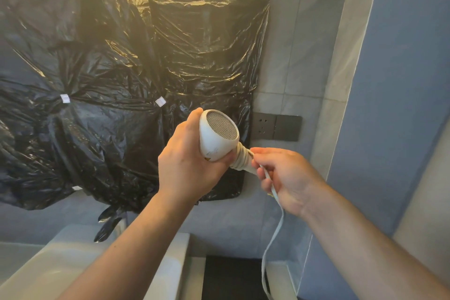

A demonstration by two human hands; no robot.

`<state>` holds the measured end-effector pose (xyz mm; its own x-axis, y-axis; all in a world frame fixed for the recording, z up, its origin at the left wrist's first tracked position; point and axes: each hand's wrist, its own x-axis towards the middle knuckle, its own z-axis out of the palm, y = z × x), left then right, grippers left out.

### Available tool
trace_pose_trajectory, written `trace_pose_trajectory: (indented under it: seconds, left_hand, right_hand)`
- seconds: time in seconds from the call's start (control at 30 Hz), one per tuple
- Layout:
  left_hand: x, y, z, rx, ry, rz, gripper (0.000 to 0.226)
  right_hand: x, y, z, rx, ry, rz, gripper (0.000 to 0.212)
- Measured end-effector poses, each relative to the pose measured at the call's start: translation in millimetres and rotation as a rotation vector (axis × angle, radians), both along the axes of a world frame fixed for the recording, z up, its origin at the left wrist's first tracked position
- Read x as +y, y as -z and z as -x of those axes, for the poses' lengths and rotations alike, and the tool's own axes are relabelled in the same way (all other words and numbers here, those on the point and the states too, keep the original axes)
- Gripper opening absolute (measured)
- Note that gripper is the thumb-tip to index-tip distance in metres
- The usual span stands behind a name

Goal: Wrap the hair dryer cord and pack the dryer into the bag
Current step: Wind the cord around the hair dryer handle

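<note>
- The hair dryer (pixel 218 135) is held up before the plastic-covered wall, left hand (pixel 188 156) closed around its body.
- Several cord (pixel 272 238) turns sit on the handle; right hand (pixel 283 178) pinches the cord there.
- A long tail hangs unwrapped; no bag is visible, so packing is not yet started.

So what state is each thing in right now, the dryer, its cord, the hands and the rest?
Hair dryer: held up in the air, mesh end facing the camera.
Cord: partly wound around the handle, the rest hanging loose.
Left hand: closed around the dryer body.
Right hand: pinching the cord beside the coils.
Black plastic sheeting: crumpled, covering the wall.
Wall socket: nothing plugged in.
</note>
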<state>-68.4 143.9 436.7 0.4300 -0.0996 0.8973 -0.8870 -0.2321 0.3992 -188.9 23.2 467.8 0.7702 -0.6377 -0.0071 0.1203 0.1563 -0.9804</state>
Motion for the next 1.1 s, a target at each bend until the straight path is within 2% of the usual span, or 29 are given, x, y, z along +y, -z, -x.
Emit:
trace_pose_trajectory:
  seconds: [0.1,0.33,0.53,0.63,0.7,0.87,0.97,1.07,1.1]
  left_hand:
    - [-8.3,-3.8,12.8,0.22,0.112,0.093,0.077]
    - [-26.8,-8.7,25.6,0.46,0.171,0.289,0.064]
    - [-28.9,-3.8,31.1,0.667,0.267,0.38,0.059]
    - [-28.8,-7.4,38.4,0.825,0.357,0.45,0.064]
    - [-26.2,-10.9,43.1,0.852,0.39,0.41,0.066]
    - [-16.4,-17.3,55.3,0.876,0.443,0.305,0.055]
    - [-10.5,-18.1,56.7,0.909,0.486,0.213,0.055]
    - [-2.2,-21.3,53.4,0.879,0.525,0.086,0.052]
    - [0.5,-22.9,52.4,0.859,0.542,0.037,0.052]
  right_hand:
    - [-1.0,4.2,8.1,-0.072,-0.014,0.115,0.021]
    - [7.6,24.4,8.5,-0.288,0.163,0.211,0.019]
    - [-3.8,35.7,23.3,-0.327,0.07,0.307,0.025]
    - [-9.0,42.8,31.8,-0.323,0.031,0.402,0.016]
    - [-15.2,46.0,35.1,-0.322,0.008,0.405,0.014]
    - [-36.6,41.3,41.1,-0.291,-0.074,0.432,0.015]
    - [-49.9,32.1,43.3,-0.204,-0.163,0.415,0.022]
    - [-57.6,26.5,47.7,-0.073,-0.287,0.487,0.018]
    - [-59.1,23.7,50.1,-0.058,-0.345,0.448,0.014]
